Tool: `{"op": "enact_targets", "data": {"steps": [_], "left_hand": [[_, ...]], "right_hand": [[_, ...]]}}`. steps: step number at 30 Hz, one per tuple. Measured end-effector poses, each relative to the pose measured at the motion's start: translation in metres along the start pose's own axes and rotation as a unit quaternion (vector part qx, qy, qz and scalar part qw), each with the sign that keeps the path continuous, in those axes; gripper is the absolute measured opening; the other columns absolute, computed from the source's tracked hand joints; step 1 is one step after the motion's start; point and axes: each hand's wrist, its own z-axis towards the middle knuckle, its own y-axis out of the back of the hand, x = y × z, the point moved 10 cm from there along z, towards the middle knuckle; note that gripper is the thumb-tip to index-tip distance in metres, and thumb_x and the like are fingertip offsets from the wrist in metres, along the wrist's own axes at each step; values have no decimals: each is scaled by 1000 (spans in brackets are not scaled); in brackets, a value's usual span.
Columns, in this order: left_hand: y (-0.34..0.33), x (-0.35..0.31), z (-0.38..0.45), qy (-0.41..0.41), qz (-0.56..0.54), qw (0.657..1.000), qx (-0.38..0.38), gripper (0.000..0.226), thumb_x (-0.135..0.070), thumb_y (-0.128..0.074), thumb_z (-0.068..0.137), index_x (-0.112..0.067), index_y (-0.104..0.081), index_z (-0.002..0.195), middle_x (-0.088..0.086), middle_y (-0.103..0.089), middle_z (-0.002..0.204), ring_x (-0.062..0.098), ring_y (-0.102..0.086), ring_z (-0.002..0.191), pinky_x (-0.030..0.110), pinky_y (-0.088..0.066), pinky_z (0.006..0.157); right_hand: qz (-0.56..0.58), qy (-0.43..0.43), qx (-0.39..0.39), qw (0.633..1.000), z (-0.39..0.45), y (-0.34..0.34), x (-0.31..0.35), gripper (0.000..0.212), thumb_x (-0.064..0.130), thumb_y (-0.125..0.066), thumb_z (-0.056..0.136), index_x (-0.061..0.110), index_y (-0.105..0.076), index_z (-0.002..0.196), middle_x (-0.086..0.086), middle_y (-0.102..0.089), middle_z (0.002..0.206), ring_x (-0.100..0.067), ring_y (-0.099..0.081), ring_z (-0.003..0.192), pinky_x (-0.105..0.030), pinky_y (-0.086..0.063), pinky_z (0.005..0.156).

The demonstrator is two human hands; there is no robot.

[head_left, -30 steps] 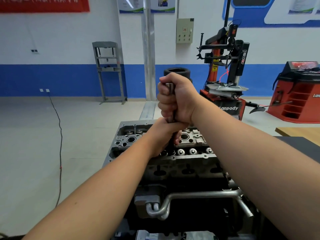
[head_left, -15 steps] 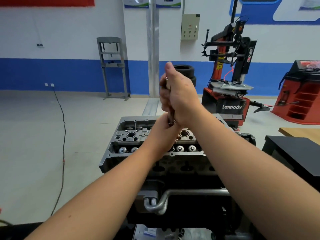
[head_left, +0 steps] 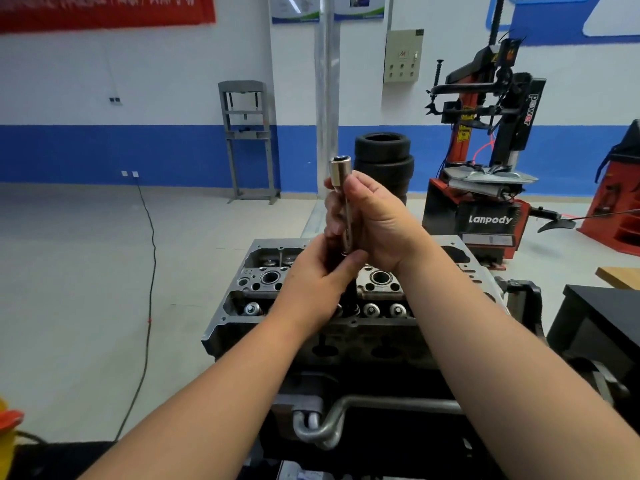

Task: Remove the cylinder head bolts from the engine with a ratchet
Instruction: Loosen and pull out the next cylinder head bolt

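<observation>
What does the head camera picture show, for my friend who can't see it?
Two bare hands hold a shiny metal socket tool upright above a gray engine: the right hand grips its shaft and the left hand holds its lower end. Behind are stacked tires and a red tire machine.

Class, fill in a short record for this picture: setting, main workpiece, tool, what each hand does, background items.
setting: workshop with blue-and-white walls
workpiece: cylinder head on the engine
tool: socket extension, held upright above the head, open socket end up
right hand: grips the upper shaft
left hand: grips the lower end
background: stacked tyres, red tyre changer, grey press frame
</observation>
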Motion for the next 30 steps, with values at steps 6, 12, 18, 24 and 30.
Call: {"op": "enact_targets", "data": {"steps": [6, 12, 18, 24, 30], "left_hand": [[-6, 4, -1, -14, -15, 999, 30, 31, -57, -59, 84, -37, -67, 107, -12, -75, 95, 14, -72, 97, 45, -55, 96], [-1, 1, 0, -30, -31, 999, 1, 20, -54, -71, 75, -40, -66, 89, -4, -75, 87, 24, -73, 91, 51, -58, 92], [-2, -3, 2, -31, -45, 998, 10, 22, -47, -71, 83, -43, -69, 105, -15, -76, 103, 6, -71, 102, 35, -55, 96], [-5, 0, 0, -22, -42, 999, 26, 16, -48, -58, 91, -42, -71, 98, -13, -74, 89, 9, -71, 91, 39, -56, 95], [-8, -6, 0, -39, -24, 998, 40, 24, -55, -64, 86, -55, -64, 110, -22, -71, 97, 4, -68, 99, 36, -54, 99]], "right_hand": [[31, -29, 28, 999, -5, 0, -4, 31, 46, -68, 84, 20, -74, 98, 5, -58, 70, -10, -52, 58, -32, -48, 76], [28, -1, -5, 1000, -10, 11, -4, 50, 25, -92, 62, 13, -54, 93, -3, -66, 83, -17, -62, 67, -38, -49, 72], [5, -44, 14, 999, -10, 9, -15, 40, 28, -89, 68, 10, -63, 92, -3, -67, 79, -19, -64, 74, -33, -52, 78], [56, -68, 10, 996, -14, 15, -22, 31, 35, -84, 75, 15, -75, 97, 1, -68, 81, -16, -65, 83, -40, -38, 98], [54, -50, 11, 997, -12, 11, -19, 31, 28, -90, 68, 15, -69, 87, -1, -64, 77, -18, -62, 80, -30, -50, 77]]}}
